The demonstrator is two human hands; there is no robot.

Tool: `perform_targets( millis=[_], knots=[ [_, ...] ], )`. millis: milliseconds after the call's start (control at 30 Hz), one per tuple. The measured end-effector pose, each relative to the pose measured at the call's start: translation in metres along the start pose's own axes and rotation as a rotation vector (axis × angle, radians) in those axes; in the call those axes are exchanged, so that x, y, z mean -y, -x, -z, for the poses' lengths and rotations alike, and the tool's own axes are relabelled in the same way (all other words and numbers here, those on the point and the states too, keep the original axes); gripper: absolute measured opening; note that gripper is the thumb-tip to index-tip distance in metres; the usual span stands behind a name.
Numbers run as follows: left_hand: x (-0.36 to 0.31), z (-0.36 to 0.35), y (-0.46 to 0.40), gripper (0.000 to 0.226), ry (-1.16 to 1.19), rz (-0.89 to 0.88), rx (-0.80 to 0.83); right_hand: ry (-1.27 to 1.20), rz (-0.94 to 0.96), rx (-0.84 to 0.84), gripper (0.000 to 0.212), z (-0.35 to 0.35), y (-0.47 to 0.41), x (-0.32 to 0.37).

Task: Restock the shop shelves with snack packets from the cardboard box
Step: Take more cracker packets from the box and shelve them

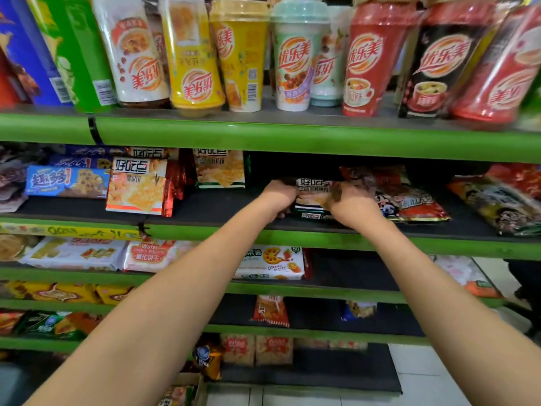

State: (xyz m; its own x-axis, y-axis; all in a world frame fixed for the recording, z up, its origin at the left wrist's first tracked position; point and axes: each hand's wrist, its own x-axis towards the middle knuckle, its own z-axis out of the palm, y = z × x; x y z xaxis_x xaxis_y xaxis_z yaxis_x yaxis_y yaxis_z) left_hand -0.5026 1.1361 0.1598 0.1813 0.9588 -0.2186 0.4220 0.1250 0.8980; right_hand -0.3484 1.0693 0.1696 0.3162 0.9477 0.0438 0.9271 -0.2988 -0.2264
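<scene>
Both arms reach out to the second shelf (292, 230) from the top, a dark board with a green front edge. The left hand (279, 197) and the right hand (352, 205) hold one snack packet (311, 197) between them — a dark-green packet with a white panel of printed characters, standing near the front of the shelf. The left hand's fingers curl round the packet's left edge; the right hand's fingers curl over its right edge and top corner, so the packet sits squarely in the gap between the two grips. Under it lies what looks like another packet of the same kind, flat on the shelf.

Just right of the right hand lie red packets (415, 205), touching or nearly touching the held one. Further left on the same shelf stand orange-and-white biscuit packets (137, 186) — well apart from the hands. On the shelf above stands a row of drink cups (292, 57). At the bottom edge of the view a corner of the cardboard box (187, 391) shows.
</scene>
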Motion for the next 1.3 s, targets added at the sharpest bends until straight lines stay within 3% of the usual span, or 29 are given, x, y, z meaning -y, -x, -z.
perform_targets(
  millis=[100, 200, 333, 500, 700, 1000, 1300],
  knots=[
    [-0.003, -0.009, 0.000, 0.037, -0.004, 0.027, 0.015, -0.084, -0.058, 0.070, 0.056, -0.004, -0.008, -0.006],
    [-0.004, -0.008, 0.000, 0.034, 0.095, 0.071, 0.022, -0.321, -0.062, 0.073, 0.058, -0.008, -0.015, -0.003],
    [0.005, 0.016, 0.000, 0.040, 0.299, 0.038, -0.068, -0.731, -0.066, -0.029, 0.072, -0.015, -0.017, -0.004],
    [0.018, 0.046, 0.011, 0.056, 0.415, -0.022, -0.054, -0.925, 0.000, -0.124, 0.088, -0.024, -0.022, 0.009],
    [0.043, 0.076, 0.016, 0.040, 0.512, -0.084, -0.091, -1.095, 0.093, -0.055, 0.068, -0.036, -0.022, 0.023],
    [0.059, 0.079, 0.014, 0.008, 0.474, -0.078, -0.097, -1.324, -0.048, -0.014, 0.011, -0.046, -0.015, 0.028],
    [0.066, 0.078, 0.013, 0.016, 0.401, -0.118, -0.119, -1.169, 0.015, -0.079, 0.022, -0.056, -0.012, 0.025]
  ],
)
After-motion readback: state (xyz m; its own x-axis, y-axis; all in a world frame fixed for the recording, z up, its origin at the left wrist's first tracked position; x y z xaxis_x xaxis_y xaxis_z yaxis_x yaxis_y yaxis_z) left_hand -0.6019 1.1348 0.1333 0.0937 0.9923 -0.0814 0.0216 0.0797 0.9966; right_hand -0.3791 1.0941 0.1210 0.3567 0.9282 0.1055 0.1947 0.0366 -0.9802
